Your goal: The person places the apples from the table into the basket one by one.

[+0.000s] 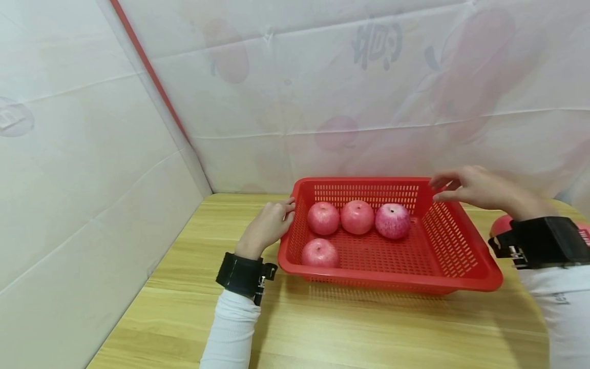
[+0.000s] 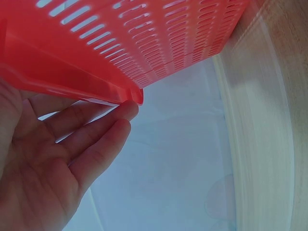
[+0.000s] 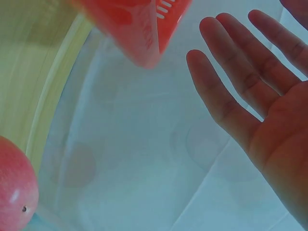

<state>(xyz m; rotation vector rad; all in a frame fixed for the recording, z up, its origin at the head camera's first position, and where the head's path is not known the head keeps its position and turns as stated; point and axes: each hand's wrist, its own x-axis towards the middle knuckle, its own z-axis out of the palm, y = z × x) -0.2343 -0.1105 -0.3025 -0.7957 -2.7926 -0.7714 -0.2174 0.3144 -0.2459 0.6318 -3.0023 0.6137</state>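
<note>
A red plastic basket with slotted walls holds several apples, among them a darker, speckled apple at the right end of the back row. At the basket's left rim is my left hand; in the left wrist view its nearly straight fingers lie along the underside of the rim, touching it. My right hand hovers by the back right corner with nothing in it. Its fingers are spread and apart from the basket corner in the right wrist view.
Outside the basket on the right, an apple sits on the wooden table, partly hidden by my right wrist strap. Behind the table hangs a pale printed sheet, with another sheet along the left side.
</note>
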